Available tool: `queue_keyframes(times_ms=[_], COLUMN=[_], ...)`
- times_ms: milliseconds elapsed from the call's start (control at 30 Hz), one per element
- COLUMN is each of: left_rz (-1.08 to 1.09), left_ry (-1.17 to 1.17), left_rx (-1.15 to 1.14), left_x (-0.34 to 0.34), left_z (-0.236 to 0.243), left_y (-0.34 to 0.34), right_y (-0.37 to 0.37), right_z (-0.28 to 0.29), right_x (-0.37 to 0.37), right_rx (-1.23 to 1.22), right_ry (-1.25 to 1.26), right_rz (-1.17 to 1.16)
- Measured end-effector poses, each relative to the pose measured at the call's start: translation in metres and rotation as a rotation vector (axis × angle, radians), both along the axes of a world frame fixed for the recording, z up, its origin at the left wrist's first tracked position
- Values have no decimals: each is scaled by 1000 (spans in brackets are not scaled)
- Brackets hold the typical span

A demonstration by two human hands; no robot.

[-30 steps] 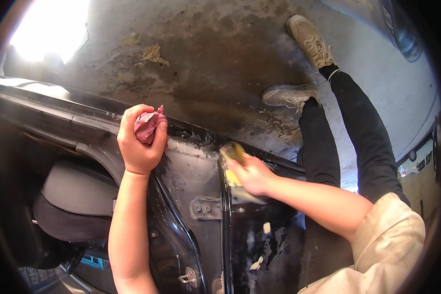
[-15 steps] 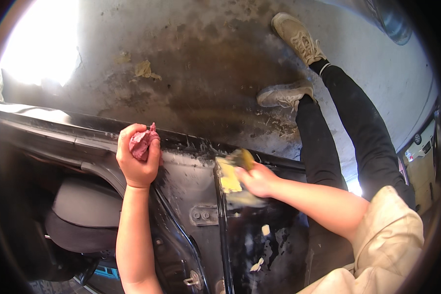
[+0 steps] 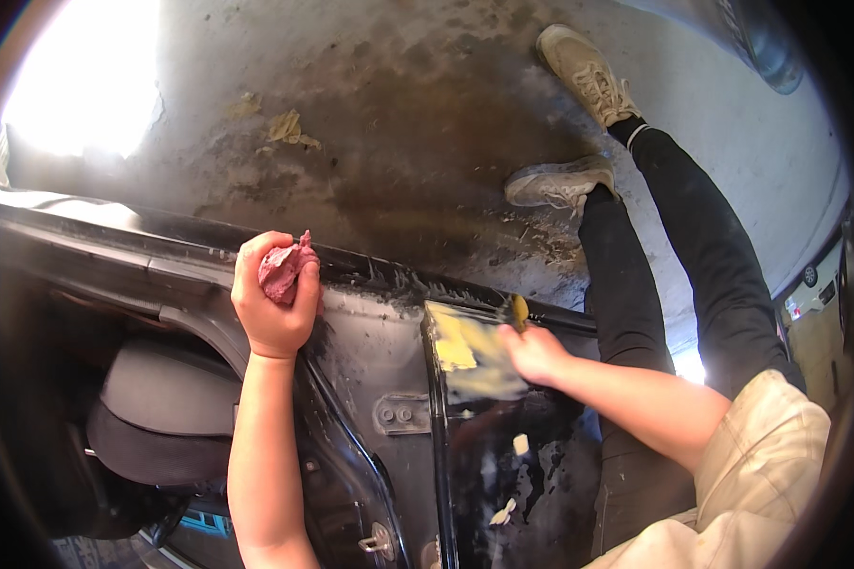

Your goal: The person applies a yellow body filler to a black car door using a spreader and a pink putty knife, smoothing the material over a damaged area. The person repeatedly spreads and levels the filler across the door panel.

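I look down from my head camera at a black car body (image 3: 380,351) with its roof edge running across the view. My left hand (image 3: 273,302) is closed in a fist around a crumpled pinkish-red rag (image 3: 283,267), and the fist rests on the top edge of the black metal, above the dark opening where a grey car seat (image 3: 166,417) shows inside. My right hand (image 3: 533,353) is blurred; it seems to be closed on a yellow sponge (image 3: 517,309), of which only a small part shows above my fingers, pressed against the upper part of the glossy black panel just right of the centre pillar. Pale yellow smears (image 3: 470,351) streak the panel right beside that hand, and a few pale flecks sit lower on the same panel. My sleeve (image 3: 769,465) on the right arm is beige. Beyond the car lie my legs in black trousers (image 3: 674,256) and tan shoes (image 3: 569,180) on a stained concrete floor (image 3: 399,123).
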State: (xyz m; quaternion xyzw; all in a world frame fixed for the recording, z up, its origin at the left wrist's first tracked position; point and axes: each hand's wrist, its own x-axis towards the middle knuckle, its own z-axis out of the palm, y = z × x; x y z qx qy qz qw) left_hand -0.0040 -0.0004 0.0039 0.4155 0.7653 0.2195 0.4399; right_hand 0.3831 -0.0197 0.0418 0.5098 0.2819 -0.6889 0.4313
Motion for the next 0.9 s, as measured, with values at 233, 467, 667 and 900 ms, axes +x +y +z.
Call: queue_keyframes(times_ms=[233, 467, 667, 900], left_rz=[-42, -21, -43, -20], left_ry=[38, 31, 70, 52], left_rx=[51, -37, 29, 16], left_x=[1, 3, 2, 2], left_z=[-4, -6, -1, -3], left_y=[3, 6, 4, 4], right_y=[33, 1, -25, -29], right_z=[-8, 11, 39, 29], right_x=[-35, -75, 31, 24], right_rx=[-155, 381, 180, 167], right_ry=[108, 212, 69, 206], right_rz=[-60, -307, -348, -497])
